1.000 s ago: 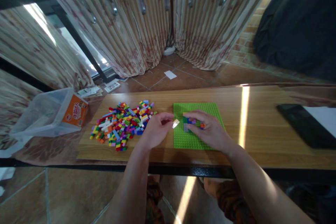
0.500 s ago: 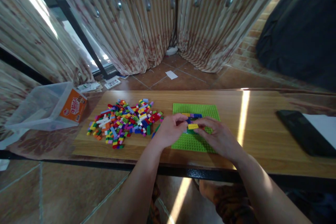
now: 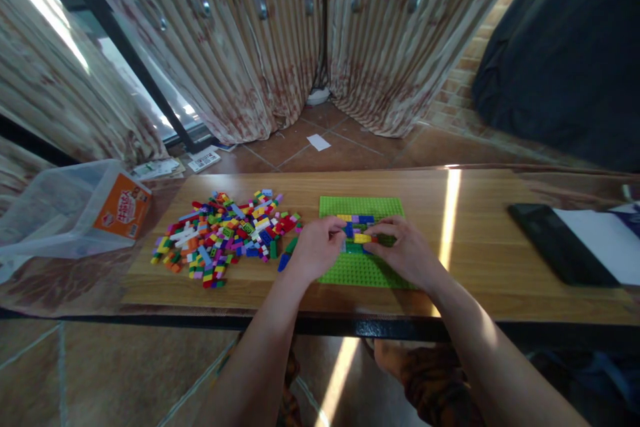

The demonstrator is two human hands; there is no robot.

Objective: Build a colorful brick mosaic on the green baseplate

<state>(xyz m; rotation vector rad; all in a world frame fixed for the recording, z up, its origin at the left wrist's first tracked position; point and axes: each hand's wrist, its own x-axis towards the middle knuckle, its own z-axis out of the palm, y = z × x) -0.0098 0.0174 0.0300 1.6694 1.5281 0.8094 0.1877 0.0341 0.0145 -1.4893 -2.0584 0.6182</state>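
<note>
A green studded baseplate (image 3: 370, 273) lies on the table under both of my hands. Blue, yellow, purple and green toy bricks (image 3: 363, 219) stand in rows on its middle. My right hand (image 3: 403, 250) pinches a yellow brick (image 3: 361, 238) between thumb and fingertips, low over these rows; a bit of red or orange shows by the fingertips. At the rows' left end is my left hand (image 3: 317, 247), thumb and fingers drawn together beside a blue brick (image 3: 349, 230). Whether anything sits between those fingers is hidden.
A heap of loose coloured bricks (image 3: 225, 233) spreads to the left, with a few (image 3: 285, 260) near my left wrist. Farther left stands a clear plastic bin (image 3: 65, 213) with an orange label. At the right lie a dark flat object (image 3: 560, 243) and white paper (image 3: 595, 240).
The yellow brick in my right hand has come down closer to the built rows. My left hand stays beside them. The whole view has shifted slightly.
</note>
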